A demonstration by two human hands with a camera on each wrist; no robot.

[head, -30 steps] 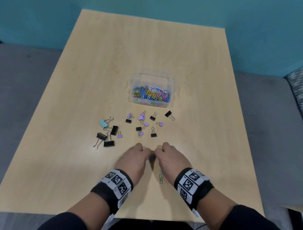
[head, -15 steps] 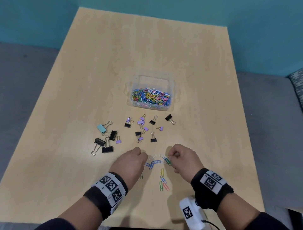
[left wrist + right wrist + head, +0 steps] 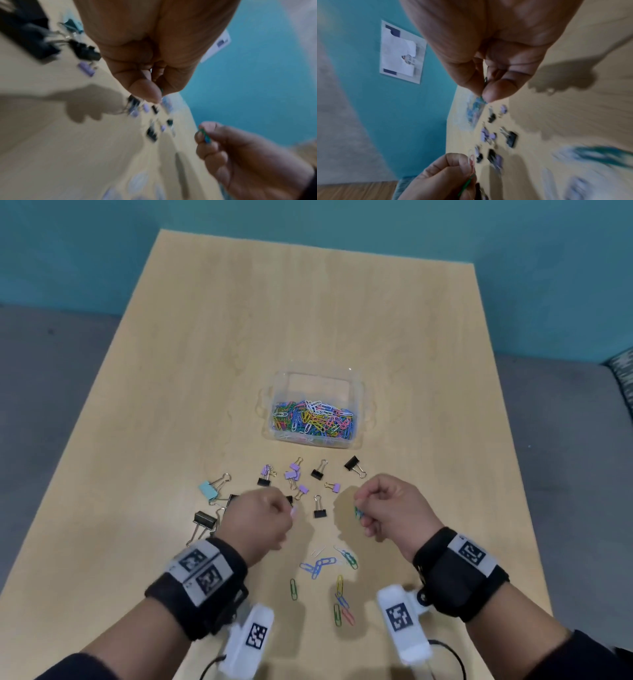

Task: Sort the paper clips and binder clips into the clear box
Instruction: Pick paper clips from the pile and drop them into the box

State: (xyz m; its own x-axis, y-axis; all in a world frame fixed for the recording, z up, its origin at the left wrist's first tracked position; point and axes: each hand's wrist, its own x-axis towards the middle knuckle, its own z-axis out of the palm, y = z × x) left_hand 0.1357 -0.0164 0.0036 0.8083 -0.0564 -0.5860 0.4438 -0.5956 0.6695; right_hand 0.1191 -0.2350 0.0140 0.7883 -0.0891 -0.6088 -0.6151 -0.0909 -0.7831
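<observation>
We have both hands raised off the table [image 3: 144,412], each pinching paper clips between thumb and curled fingers: our right hand [image 3: 394,513] nips a small green and blue bunch [image 3: 358,512], and our left hand [image 3: 260,520] holds a thin green clip [image 3: 466,184] that shows only from the right wrist. We judge the fine pinch suits such slight wire, and lifting clear lets us carry over the clutter. The clear box [image 3: 356,392] stands ahead near the table's middle, its near part already heaped with coloured clips [image 3: 313,422]. Between us and it lie the scattered binder clips [image 3: 320,510], black, purple and one pale blue [image 3: 208,490], so we must pass above them. More loose paper clips [image 3: 318,566] rest nearer us, between our wrists, still to be gathered. A paper sheet [image 3: 401,52] hangs on the teal wall
</observation>
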